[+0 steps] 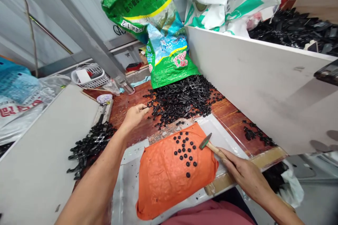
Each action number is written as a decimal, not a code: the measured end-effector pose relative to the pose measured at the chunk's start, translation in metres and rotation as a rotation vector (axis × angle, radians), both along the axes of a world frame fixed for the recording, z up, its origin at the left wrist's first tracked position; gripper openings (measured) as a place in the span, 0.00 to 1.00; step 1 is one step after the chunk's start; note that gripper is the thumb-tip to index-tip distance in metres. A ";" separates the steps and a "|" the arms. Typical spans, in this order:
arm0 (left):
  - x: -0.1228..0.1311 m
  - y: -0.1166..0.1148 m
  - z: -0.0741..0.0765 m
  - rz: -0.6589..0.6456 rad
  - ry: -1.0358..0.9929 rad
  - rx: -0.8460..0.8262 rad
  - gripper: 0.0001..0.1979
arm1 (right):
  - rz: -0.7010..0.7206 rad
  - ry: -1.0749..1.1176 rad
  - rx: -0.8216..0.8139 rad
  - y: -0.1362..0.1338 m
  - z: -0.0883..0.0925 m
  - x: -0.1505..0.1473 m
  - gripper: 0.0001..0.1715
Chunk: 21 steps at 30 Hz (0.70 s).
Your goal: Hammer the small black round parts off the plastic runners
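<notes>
My right hand (243, 172) is closed round the wooden handle of a small hammer (205, 141), its greenish head over the right side of an orange cloth-covered pad (161, 179). Several small round black parts (183, 150) lie scattered on the pad. To the left of a heap of black plastic pieces (182, 95), my left hand (134, 115) has thumb and fingers pressed together. Dark bits show by its fingertips; whether they are held I cannot make out. Just behind the pad, a speckled stone slab (169, 130) carries a few more round parts.
An open green sack (171, 66) spills the heap onto the reddish wooden table (121, 109). White boards (253, 74) flank both sides. At left lie longer black parts (92, 144), a metal cup (125, 85) and a white basket (91, 77). More black pieces (293, 30) sit behind the right board.
</notes>
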<state>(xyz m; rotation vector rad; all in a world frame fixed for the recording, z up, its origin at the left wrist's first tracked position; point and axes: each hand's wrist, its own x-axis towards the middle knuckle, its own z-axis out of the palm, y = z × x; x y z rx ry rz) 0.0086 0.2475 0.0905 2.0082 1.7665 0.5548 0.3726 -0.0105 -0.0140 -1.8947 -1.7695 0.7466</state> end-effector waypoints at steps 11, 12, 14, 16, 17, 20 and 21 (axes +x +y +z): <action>0.024 -0.146 -0.027 -0.189 -0.805 -0.630 0.22 | 0.021 0.432 0.083 0.018 0.021 -0.001 0.19; 0.026 -0.160 -0.031 -0.213 -0.804 -0.675 0.22 | 0.011 0.461 0.092 0.023 0.031 -0.008 0.16; 0.030 -0.182 -0.038 -0.258 -0.793 -0.753 0.22 | 0.040 0.555 0.083 0.032 0.050 -0.028 0.13; 0.032 -0.197 -0.043 -0.311 -0.751 -0.805 0.21 | 0.131 0.692 0.032 0.038 0.062 -0.051 0.11; 0.033 -0.202 -0.044 -0.351 -0.707 -0.811 0.20 | 0.179 0.751 -0.008 0.040 0.065 -0.063 0.10; 0.033 -0.216 -0.041 -0.477 -0.464 -0.611 0.15 | 0.261 0.859 -0.164 0.037 0.064 -0.090 0.07; 0.033 -0.220 -0.038 -0.479 -0.359 -0.459 0.12 | 0.252 0.859 -0.186 0.034 0.062 -0.096 0.06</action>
